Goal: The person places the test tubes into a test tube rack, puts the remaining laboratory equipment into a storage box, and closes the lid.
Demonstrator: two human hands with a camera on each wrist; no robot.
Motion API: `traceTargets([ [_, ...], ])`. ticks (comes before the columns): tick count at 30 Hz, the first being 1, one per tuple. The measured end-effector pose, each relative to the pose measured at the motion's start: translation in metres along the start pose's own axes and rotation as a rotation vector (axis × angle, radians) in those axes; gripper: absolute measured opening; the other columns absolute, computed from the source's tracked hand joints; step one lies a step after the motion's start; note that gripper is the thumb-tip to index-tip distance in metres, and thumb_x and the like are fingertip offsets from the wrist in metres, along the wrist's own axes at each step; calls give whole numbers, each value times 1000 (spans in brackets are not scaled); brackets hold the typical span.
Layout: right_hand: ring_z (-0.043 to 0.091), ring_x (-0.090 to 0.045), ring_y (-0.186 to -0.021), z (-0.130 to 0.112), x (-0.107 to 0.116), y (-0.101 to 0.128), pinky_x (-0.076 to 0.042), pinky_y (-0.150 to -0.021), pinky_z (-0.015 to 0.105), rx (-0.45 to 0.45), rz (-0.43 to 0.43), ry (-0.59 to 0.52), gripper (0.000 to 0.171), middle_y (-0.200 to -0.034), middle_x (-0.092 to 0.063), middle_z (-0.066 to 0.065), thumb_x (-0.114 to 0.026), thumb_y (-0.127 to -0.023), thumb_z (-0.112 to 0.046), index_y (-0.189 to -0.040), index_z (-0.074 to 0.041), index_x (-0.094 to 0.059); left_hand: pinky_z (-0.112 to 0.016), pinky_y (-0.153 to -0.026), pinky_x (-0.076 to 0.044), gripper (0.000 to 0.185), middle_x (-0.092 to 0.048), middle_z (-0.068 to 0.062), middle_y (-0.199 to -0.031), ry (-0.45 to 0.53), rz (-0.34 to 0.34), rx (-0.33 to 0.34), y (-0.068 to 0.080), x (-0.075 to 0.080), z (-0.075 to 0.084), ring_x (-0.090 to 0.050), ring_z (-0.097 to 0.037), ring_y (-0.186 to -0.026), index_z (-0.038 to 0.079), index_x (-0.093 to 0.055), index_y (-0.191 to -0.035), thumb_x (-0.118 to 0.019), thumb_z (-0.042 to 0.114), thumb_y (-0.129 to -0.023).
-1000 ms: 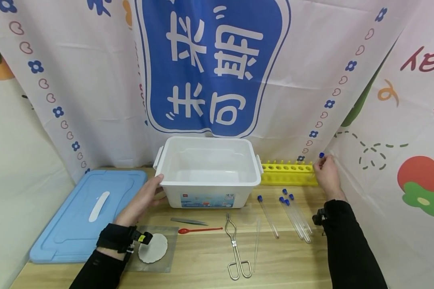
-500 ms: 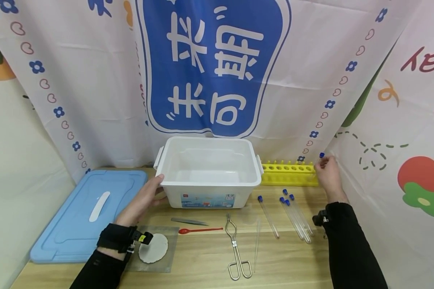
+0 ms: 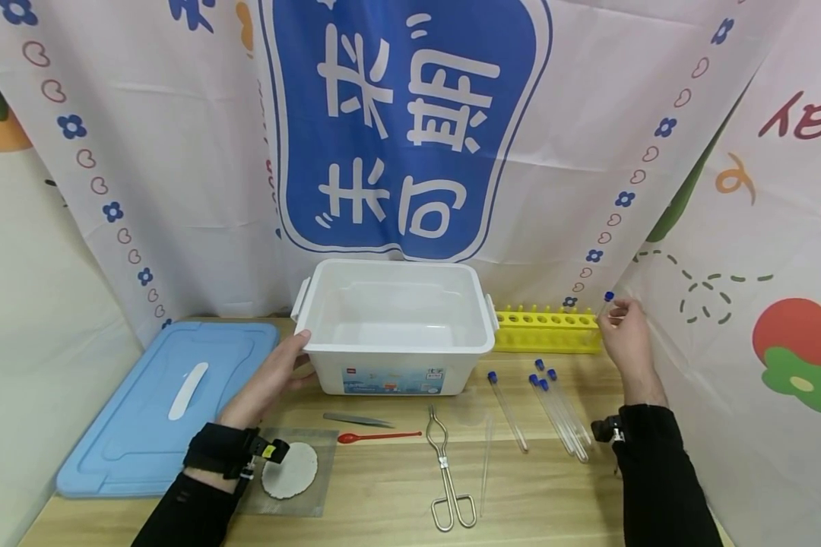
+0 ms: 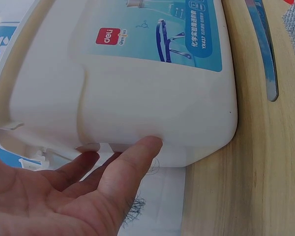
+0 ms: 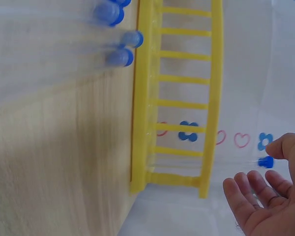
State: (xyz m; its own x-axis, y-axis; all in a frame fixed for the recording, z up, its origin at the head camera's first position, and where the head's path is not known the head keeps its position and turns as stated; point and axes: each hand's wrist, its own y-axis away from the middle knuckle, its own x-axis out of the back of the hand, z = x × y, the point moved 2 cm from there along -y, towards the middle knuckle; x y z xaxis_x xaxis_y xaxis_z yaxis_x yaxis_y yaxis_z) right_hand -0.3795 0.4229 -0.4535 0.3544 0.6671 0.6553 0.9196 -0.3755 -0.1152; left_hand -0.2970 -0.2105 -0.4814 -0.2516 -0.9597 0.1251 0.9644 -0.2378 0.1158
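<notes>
My left hand [image 3: 277, 374] rests flat against the front left corner of an empty white plastic box [image 3: 397, 346], thumb on the rim. In the left wrist view its straight fingers [image 4: 132, 157] lie against the box wall [image 4: 137, 88]. My right hand [image 3: 624, 325] hovers at the right end of a yellow tube rack [image 3: 546, 328]. A blue-capped clear tube [image 3: 608, 297] stands in the rack's end hole. In the right wrist view one fingertip [image 5: 285, 146] sits by the tube's cap [image 5: 266, 162], with the other fingers spread loose and off the rack [image 5: 182, 103].
Several blue-capped tubes [image 3: 561, 410] lie on the wooden table in front of the rack. A blue lid [image 3: 157, 403] lies at the left. Tweezers [image 3: 357, 418], a red spoon [image 3: 376, 436], metal tongs [image 3: 445, 471], a glass rod [image 3: 486, 463] and a white disc on mesh [image 3: 290, 469] lie near the front edge.
My right hand has drawn slightly right and down from the tube's cap, its fingers loosening. The tube stays upright in the rack. The left hand has not moved.
</notes>
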Motion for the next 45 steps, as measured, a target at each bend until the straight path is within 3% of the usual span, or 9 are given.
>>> traceTargets([
  [8,56,-54,-160,-20,-2,25,-55,-130,70,58,-45,1,68,-174,-49,37,-56,-120,-18,-179,5,-30,-79,-135,-40,86,-13,-33,-193,-8,4,1,1,0,-2,-15,-60,-181,4,-3,-188,-30,58,-127],
  [26,60,-59,-150,-45,-33,67,-61,-121,71,267,-185,118,61,-164,-54,40,-63,-119,-14,-171,11,-42,-80,-136,-38,86,-12,-33,-193,-9,4,12,0,0,0,-15,-60,-181,5,-1,-189,-29,58,-127],
  [45,58,-64,-147,-57,-64,98,-62,-119,71,344,-356,217,64,-165,-56,40,-71,-117,-18,-168,13,-46,-80,-136,-38,85,-11,-33,-193,5,8,9,1,0,0,-14,-60,-181,4,0,-188,-30,56,-128],
])
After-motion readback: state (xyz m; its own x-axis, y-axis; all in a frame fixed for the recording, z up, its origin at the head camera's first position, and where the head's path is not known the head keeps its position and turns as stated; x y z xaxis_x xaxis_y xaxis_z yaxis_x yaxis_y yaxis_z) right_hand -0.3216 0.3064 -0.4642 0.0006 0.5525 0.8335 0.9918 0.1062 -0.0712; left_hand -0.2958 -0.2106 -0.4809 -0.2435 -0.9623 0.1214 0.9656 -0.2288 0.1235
